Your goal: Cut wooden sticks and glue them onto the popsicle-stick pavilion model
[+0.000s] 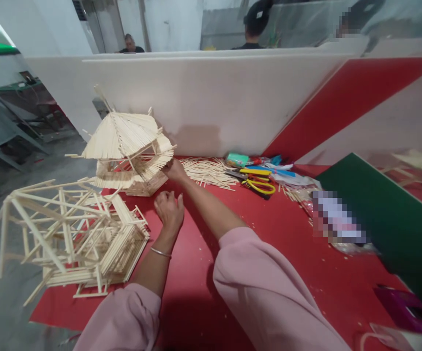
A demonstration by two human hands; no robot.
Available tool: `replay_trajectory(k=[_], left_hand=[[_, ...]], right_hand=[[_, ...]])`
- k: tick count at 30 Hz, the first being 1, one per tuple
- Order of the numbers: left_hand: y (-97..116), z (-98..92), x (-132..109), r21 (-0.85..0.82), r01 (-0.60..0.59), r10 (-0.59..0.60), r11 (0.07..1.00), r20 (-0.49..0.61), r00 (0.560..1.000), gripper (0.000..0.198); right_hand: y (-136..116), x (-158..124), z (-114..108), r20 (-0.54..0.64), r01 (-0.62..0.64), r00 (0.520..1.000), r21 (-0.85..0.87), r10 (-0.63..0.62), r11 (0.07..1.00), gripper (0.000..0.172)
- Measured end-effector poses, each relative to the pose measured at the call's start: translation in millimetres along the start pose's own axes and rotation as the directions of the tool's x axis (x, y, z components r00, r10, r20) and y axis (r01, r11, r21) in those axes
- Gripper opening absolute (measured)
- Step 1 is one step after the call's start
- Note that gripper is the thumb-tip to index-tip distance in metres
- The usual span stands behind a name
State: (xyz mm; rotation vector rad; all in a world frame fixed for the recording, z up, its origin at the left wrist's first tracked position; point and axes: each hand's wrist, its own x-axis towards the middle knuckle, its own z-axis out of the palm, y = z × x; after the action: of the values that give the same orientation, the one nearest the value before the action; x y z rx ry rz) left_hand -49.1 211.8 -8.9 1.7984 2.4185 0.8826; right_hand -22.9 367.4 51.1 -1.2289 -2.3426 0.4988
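A model pavilion made of pale wooden sticks, with a slatted pointed roof, stands upright on the red tabletop. My right hand is at its right side, under the lower eave, gripping the edge; its fingertips are partly hidden there. Just in front of the pavilion's base is my left hand, its fingers curled in. Whether anything is inside those fingers is hidden. Nearer to me on the left, a second, open stick frame with bare beams and a stepped base sits beside my left forearm.
Loose sticks lie in a pile behind my right forearm. Yellow-handled scissors, a green packet and plastic bags are further right. A green board leans at the right. A white partition closes off the back; people are beyond it.
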Motion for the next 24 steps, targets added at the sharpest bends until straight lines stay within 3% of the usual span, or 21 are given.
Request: replay_trajectory(k=[7,11,14,17,20,22,24], left_hand=[[-4,8.1,6,0.143,0.179,-0.182,0.973,0.009,0.983,0.075],[-5,12.6,30,0.153,0.282,-0.287,0.947,0.013,0.958,0.084],[-6,15.8,54,0.108,0.295,-0.3,0.949,0.036,0.953,0.082],[-7,19.6,70,0.075,0.233,-0.238,0.97,0.07,0.969,0.077],[-6,21.5,69,0.094,0.056,-0.071,0.994,0.169,0.983,0.07],[-3,21.4,59,0.079,-0.129,0.106,0.988,0.251,0.962,0.062],[0,21.0,44,0.028,-0.272,0.249,0.962,0.319,0.915,0.056]], right_hand=[[-17,12,-19,-0.023,0.069,0.997,-0.03,-0.069,0.997,0.031],[-21,14,-27,-0.009,0.066,0.998,-0.06,-0.067,0.996,0.032],[-22,13,-30,0.007,0.067,0.998,-0.089,-0.066,0.994,0.034],[-21,13,-32,0.027,0.095,0.995,-0.121,-0.092,0.988,0.038],[-21,14,-31,0.047,0.091,0.995,-0.145,-0.085,0.985,0.038],[-21,14,-30,0.053,0.065,0.997,-0.149,-0.058,0.987,0.038],[-20,14,-28,0.061,0.058,0.997,-0.144,-0.049,0.988,0.037]])
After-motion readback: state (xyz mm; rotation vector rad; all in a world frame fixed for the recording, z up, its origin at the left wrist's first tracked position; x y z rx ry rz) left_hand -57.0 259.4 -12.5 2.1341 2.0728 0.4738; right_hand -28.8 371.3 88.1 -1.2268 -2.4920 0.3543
